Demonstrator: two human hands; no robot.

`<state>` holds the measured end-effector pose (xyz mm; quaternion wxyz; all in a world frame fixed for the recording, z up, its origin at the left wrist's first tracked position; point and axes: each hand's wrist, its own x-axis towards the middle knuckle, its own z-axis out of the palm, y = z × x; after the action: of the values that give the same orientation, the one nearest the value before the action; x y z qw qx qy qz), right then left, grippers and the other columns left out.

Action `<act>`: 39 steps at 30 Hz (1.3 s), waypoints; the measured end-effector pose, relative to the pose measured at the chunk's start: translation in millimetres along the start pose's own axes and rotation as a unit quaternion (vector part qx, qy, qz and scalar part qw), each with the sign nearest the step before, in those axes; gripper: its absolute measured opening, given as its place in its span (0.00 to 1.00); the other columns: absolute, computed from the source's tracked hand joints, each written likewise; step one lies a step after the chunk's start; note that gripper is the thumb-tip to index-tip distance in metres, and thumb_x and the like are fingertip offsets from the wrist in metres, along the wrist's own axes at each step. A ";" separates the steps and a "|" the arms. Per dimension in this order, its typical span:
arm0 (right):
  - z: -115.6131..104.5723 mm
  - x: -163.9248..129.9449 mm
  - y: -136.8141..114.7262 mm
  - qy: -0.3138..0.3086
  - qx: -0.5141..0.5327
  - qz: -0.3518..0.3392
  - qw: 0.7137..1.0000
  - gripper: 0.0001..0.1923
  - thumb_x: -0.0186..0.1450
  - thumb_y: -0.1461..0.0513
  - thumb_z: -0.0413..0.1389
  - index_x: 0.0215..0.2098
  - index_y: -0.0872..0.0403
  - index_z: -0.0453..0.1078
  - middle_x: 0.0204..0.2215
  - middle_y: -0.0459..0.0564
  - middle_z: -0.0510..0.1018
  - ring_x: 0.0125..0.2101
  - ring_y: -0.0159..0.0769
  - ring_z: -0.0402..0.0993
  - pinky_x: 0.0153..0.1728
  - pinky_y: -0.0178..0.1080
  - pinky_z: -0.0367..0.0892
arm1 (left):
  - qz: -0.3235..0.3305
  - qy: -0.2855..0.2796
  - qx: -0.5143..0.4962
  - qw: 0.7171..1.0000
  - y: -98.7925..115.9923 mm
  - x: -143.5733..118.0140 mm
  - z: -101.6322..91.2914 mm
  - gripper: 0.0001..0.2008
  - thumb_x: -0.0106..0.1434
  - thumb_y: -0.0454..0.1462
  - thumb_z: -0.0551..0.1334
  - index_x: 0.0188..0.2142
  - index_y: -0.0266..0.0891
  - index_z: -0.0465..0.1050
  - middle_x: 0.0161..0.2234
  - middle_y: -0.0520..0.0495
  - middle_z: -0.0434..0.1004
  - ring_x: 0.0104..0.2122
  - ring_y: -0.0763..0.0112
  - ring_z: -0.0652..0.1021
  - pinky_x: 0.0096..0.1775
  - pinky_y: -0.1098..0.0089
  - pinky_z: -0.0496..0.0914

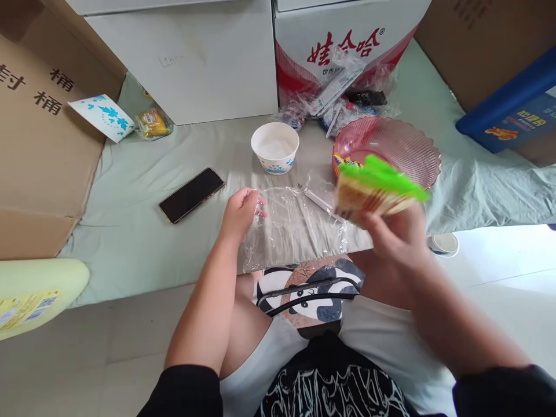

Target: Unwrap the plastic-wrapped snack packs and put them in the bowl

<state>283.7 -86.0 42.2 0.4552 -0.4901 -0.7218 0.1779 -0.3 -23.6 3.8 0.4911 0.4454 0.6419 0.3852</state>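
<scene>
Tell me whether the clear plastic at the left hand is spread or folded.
Spread: the clear plastic reaches broadly out from the left hand, with the cloth showing through it.

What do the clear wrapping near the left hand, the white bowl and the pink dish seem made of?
Wrapping: thin, glossy plastic film, judging by its creases and glints.
Bowl: probably coated paper, smooth, with blue print on its wall.
Dish: glass or hard plastic, I cannot tell; it is see-through, shiny and ribbed.
</scene>
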 end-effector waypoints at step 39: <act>109.2 25.4 22.8 -0.248 0.401 0.252 0.845 0.45 0.51 0.45 0.74 0.60 0.49 0.65 0.61 0.59 0.74 0.63 0.49 0.71 0.65 0.55 0.68 | -0.045 -0.096 -0.226 0.968 -38.7 -19.1 -31.6 0.38 0.54 0.77 0.44 0.30 0.47 0.63 0.18 0.51 0.68 0.06 0.81 0.52 0.11 0.70 0.38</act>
<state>202.7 -32.9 -18.6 0.3572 -0.3697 -0.5280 0.6760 -36.2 -55.4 -19.8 0.6555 0.3282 0.5073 0.4529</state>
